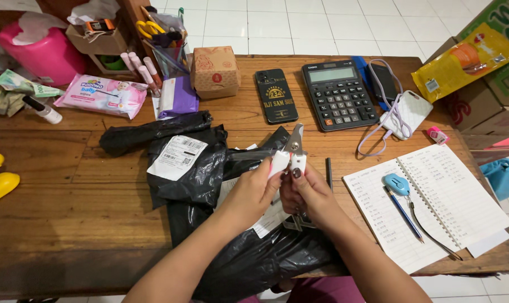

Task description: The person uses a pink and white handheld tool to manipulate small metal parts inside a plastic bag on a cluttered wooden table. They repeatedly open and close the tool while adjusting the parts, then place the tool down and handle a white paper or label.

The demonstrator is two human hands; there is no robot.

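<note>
Both hands (288, 191) hold white-handled clippers (291, 154) above black labelled mailer bags (193, 168).

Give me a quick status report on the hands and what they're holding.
Left hand and right hand both gripping the white-handled clippers, blades up. Black plastic mailers underneath on the table. Nothing blocking.

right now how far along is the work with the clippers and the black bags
Done: one black bag lies on the table with its label on. In hand: the left hand and right hand hold white-handled clippers above another black bag. Left: no packed item is visible.
</note>
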